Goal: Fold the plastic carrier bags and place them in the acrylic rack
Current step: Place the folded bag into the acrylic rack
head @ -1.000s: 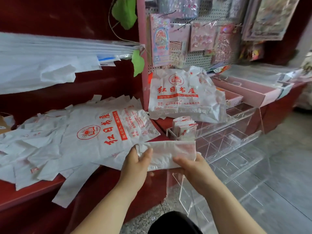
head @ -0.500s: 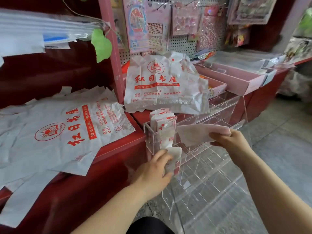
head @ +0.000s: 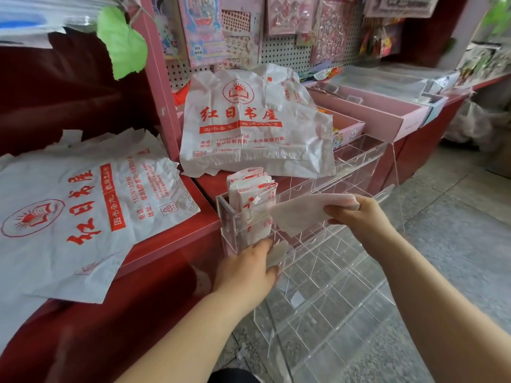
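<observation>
At the front edge of the red bench (head: 171,244), in the head view, the clear acrylic rack (head: 345,172) is standing with its tiers stepping down toward the floor. The right hand (head: 356,217) is pinching a folded bag (head: 298,214) by its right end, thumb below and fingers on top. The bag is lying nearly level, stretching out to the left of the hand, just above the rack's upper tier. Its free left tip is pointing at the stack of folded bags (head: 251,189), which is standing upright in the top left compartment.

The left hand (head: 246,269) is reaching in lower down, its fingers curling at the rack's left front corner, against a small white piece (head: 276,254). Whether it is gripping that piece or the acrylic wall cannot be told.

On the bench to the left, flat bags (head: 83,205) printed in red are lying spread out, well apart from both hands. Behind the rack a crumpled bag (head: 249,125) is leaning upright before the pegboard (head: 279,51), with pink trays (head: 373,111) sitting to its right.
</observation>
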Tool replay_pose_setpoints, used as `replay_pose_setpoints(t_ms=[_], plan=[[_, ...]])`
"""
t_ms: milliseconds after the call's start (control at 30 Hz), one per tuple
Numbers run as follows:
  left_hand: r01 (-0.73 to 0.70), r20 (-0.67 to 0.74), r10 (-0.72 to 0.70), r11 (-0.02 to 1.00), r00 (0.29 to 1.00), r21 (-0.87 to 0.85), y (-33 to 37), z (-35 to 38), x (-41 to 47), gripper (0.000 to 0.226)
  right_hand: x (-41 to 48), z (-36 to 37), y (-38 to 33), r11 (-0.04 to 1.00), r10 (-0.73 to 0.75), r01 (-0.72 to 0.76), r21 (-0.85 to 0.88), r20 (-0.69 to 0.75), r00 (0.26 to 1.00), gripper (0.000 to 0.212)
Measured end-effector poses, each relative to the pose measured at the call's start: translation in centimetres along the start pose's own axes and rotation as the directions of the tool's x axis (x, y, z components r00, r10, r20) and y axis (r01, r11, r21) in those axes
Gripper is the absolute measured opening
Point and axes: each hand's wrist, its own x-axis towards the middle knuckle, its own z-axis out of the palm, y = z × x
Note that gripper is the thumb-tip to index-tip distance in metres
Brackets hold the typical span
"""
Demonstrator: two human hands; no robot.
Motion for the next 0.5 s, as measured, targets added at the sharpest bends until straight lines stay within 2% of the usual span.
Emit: replay_pose_setpoints(t_ms=[133, 233, 367, 500], plan=[[-0.059, -0.014, 0.059, 0.996, 0.998, -0.063, -0.6, 0.9, -0.7, 0.034, 0.1, 0.4, -0.4, 0.999, -0.043, 0.043, 0.016, 0.021, 0.999, 0.026], [-0.078, -0.074, 0.072, 0.993, 0.995, -0.085, -1.0, 1.6, -0.7, 0.035, -0.1, 1.2, -0.8, 0.997, -0.060, 0.065, -0.035, 0.127, 0.990, 0.027], [-0.057, -0.216, 0.027, 0.990, 0.976, -0.130, -1.4, 2.0, -0.6, 0.029, 0.0, 3.1, -0.9, 0.958, -0.060, 0.120, -0.262, 0.226, 0.972, 0.015], [-0.050, -0.293, 0.000, 0.985, 0.956, -0.163, -1.4, 2.5, -0.6, 0.027, 0.7, 5.3, -0.2, 0.827, -0.073, 0.251, -0.503, 0.347, 0.935, 0.015]])
